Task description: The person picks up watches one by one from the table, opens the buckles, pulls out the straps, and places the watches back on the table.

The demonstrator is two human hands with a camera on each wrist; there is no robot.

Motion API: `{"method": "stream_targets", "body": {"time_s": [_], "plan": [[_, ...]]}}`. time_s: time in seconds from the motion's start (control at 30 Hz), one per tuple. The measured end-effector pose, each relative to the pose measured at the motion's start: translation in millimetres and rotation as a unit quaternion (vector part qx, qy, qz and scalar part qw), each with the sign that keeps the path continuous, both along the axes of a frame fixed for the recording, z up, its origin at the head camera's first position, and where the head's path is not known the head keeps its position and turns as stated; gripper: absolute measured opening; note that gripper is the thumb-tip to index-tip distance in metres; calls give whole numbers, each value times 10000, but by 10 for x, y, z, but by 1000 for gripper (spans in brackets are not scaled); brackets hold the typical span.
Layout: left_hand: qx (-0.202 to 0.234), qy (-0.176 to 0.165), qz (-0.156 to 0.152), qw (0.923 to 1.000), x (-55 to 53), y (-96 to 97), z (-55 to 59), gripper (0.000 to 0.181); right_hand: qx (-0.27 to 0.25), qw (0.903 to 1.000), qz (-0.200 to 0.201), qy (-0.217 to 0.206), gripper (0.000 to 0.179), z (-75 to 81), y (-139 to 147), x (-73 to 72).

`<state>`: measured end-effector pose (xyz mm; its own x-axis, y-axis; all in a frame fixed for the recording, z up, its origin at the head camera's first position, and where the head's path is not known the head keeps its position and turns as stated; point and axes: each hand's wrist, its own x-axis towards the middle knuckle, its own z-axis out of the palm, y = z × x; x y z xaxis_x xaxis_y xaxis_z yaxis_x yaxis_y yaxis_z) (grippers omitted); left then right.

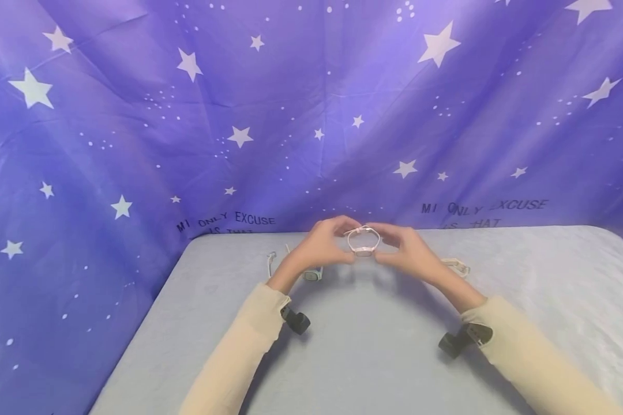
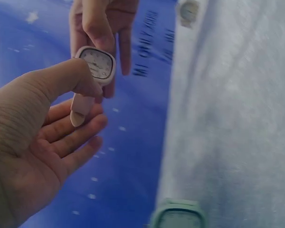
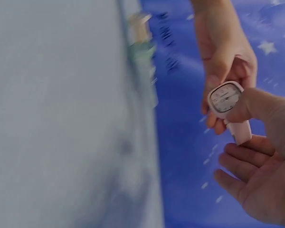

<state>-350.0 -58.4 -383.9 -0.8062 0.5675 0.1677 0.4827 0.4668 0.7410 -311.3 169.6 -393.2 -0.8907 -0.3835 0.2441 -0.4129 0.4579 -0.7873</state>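
Observation:
A pale pink wristwatch [image 1: 364,252] with a rounded-square white dial is held up above the far part of the table, its strap forming a loop. From one side my left hand [image 1: 322,245] pinches it, thumb at the case and fingers by the strap. My right hand [image 1: 407,253] grips the opposite side in the same manner. In the left wrist view the watch dial [image 2: 97,64] faces the camera, with the strap end lying near the left fingers. The right wrist view shows the right thumb on the edge of the watch case [image 3: 224,98].
A mint-green watch [image 1: 312,275] lies on the grey cloth-covered table [image 1: 363,346] beside the left forearm, with another watch [image 1: 271,264] to its left. Partly behind the right wrist is a light-coloured watch [image 1: 457,266]. A purple star-printed curtain [image 1: 291,86] hangs behind the table.

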Motion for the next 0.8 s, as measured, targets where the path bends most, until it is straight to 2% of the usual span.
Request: {"method": "stream_targets", "body": {"time_s": [0.17,0.37,0.5,0.7,0.8], "plan": [[418,-161,-154,9989,163,-91,135,55,-620,9975,194,-285,61,123,-81,100],[705,-400,-270,9963,289,-179,197,49,-981,9926,353,-616,59,175,-143,215],[876,-682,-241,9935,315,-230,167,48,-1274,9853,484,-1025,62,171,-173,239],[979,-1209,-309,9873,290,-273,95,54,-1518,9768,549,-1409,64,103,-214,207],[1055,-1602,-377,9807,267,-289,54,59,-1566,9740,509,-1554,65,65,-229,184]]}}
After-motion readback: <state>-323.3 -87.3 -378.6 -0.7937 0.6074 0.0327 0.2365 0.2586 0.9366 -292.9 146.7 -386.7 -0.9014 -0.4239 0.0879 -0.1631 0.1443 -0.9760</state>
